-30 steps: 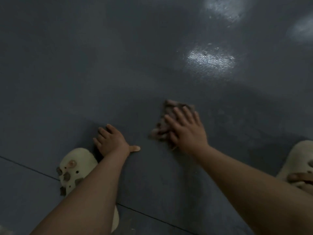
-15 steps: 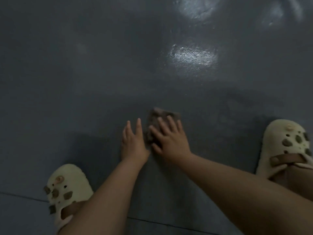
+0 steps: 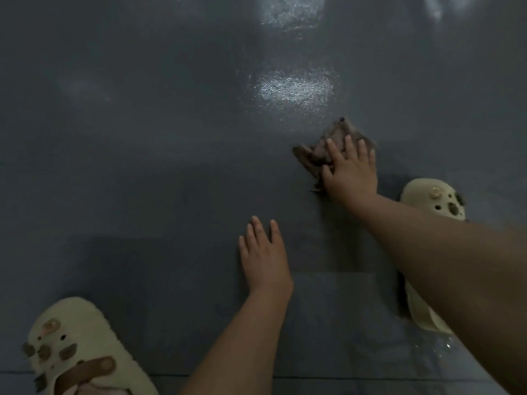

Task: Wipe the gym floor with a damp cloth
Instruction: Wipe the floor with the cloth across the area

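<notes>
Head view: a dark grey floor (image 3: 142, 166) fills the frame, smooth with a fine pebbled grain that shows where two pale glossy reflections lie on it near the top. A thin seam line crosses the floor low in the frame.

The cloth (image 3: 322, 151) is a brownish, crumpled rag with ragged, folded edges, lying flat on the floor right of centre, just below the brighter reflection. The right hand (image 3: 349, 172) lies on top of it, fingers straight and slightly spread, palm pressing it down; part of the rag sticks out past the fingertips and to the left of the thumb.

The left hand (image 3: 263, 258) rests palm-down on the bare floor, well apart from the cloth, fingers straight and close together, gripping nothing.

Two cream foam clogs with rounded toes and dark studded charms sit at the sides: the left clog (image 3: 74, 343) at the lower left with a brown strap across it, the right clog (image 3: 433, 199) partly hidden behind the right forearm.

Compared with half a second ago, the two hands were side by side with the cloth near the middle; now the right hand and cloth are further up and to the right, away from the left hand.
</notes>
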{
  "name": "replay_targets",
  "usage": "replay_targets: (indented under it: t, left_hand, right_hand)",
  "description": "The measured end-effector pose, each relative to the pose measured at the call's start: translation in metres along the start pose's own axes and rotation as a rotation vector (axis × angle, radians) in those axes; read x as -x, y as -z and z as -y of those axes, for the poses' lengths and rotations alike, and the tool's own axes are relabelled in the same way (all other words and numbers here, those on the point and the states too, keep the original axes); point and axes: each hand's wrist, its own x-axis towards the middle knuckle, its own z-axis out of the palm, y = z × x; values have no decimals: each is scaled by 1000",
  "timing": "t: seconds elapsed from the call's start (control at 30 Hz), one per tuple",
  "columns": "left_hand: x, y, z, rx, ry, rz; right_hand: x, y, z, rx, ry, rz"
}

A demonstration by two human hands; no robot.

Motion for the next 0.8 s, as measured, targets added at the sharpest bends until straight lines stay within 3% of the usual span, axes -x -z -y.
replay_targets:
  t: [0.13, 0.27, 0.4, 0.47, 0.63, 0.8]
  left_hand:
    - [-1, 1, -3, -17, 16, -5]
    - [-2, 2, -4, 7, 32, -33]
    - [-1, 7, -4, -56, 28, 16]
    - [0, 8, -5, -70, 42, 26]
    - [1, 7, -8, -63, 66, 18]
    - [1, 8, -7, -53, 68, 17]
  right_hand:
    - [36, -11, 37, -68, 65, 18]
    - [87, -36, 42, 20, 421, 23]
    - [67, -32, 6, 114, 666, 93]
    - [41, -24, -16, 104, 580, 33]
    - [-2, 9, -58, 37, 60, 34]
    - [37, -6, -21, -123, -15, 48]
